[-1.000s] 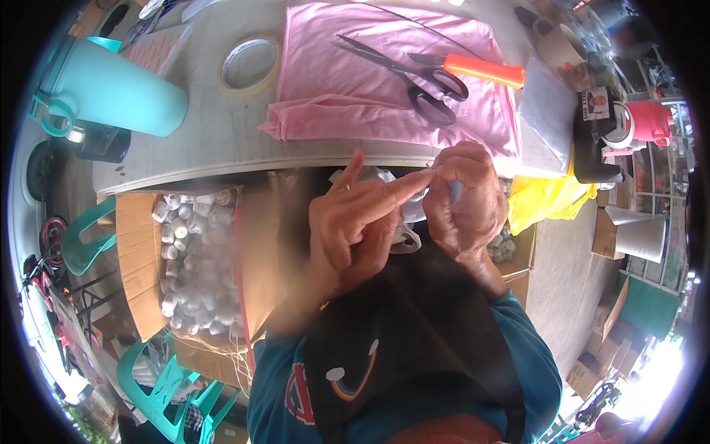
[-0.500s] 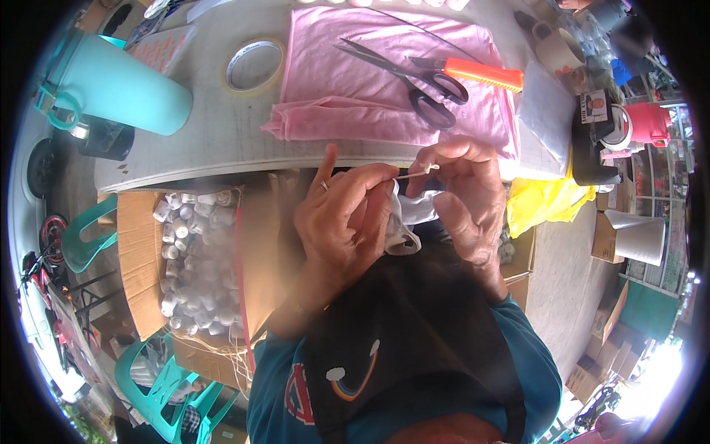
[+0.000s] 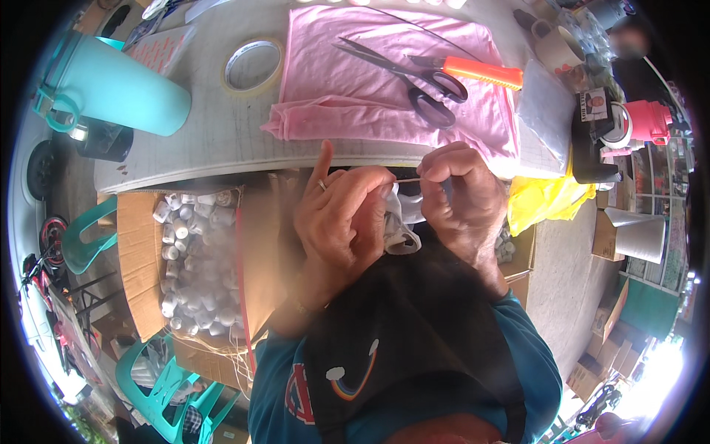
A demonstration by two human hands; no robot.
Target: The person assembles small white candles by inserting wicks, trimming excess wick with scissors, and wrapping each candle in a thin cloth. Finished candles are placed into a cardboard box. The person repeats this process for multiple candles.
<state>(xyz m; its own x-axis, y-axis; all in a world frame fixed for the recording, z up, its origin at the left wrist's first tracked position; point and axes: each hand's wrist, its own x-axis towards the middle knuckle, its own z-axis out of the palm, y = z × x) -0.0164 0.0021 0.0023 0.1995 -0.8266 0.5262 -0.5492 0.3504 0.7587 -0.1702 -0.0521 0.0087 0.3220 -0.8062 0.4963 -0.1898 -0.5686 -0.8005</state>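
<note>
A short pale string (image 3: 407,180) is stretched level between my two hands, just off the table's near edge. My left hand (image 3: 340,211) pinches its left end between thumb and forefinger, with another finger sticking up. At the other end, my right hand (image 3: 464,194) has its thumb and forefinger closed on the string. Below and between the hands hangs a white item (image 3: 400,226) that looks like soft cloth or plastic, with a looped lower edge; part of it is hidden behind my fingers. Whether the string is joined to it I cannot tell.
Scissors (image 3: 414,78) and an orange utility knife (image 3: 482,72) lie on a folded pink cloth (image 3: 333,66). A tape roll (image 3: 252,66) and a turquoise tumbler (image 3: 118,85) stand left. An open carton (image 3: 140,259) of small white pieces is below left; a yellow bag (image 3: 543,198) hangs right.
My right hand's fingers have closed from a spread pose onto the string's right end, where a small knot or loop showed before. My left hand has stayed nearly still.
</note>
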